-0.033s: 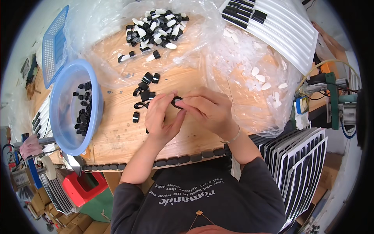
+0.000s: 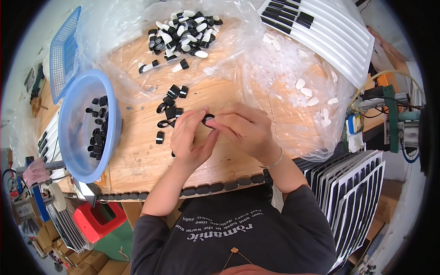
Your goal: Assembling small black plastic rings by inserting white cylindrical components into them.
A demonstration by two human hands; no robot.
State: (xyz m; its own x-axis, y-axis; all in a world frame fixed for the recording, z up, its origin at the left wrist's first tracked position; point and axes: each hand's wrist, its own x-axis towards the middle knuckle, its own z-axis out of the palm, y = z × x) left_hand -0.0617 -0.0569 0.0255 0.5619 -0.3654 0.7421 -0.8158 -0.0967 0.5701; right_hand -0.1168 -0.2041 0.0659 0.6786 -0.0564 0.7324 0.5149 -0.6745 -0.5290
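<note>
black oval piece [image 2: 205,121], curved at its rim and greyish inside, sits pinched by both hands [image 2: 185,134] [image 2: 243,129].

tabletop [image 2: 136,160]: smooth wood | basin [image 2: 73,126]: smooth plastic | sheeting [image 2: 121,30]: glossy plastic | shirt [image 2: 270,229]: matt cloth | black ring [image 2: 206,122]: perhaps plastic

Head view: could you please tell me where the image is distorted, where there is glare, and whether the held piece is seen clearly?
Head view: fisheye bowing shows at the white tray, with black corners; head view: whitish highlights on the clear plastic sheet; head view: the small black ring is partly hidden by fingers, fine detail unclear.
</note>
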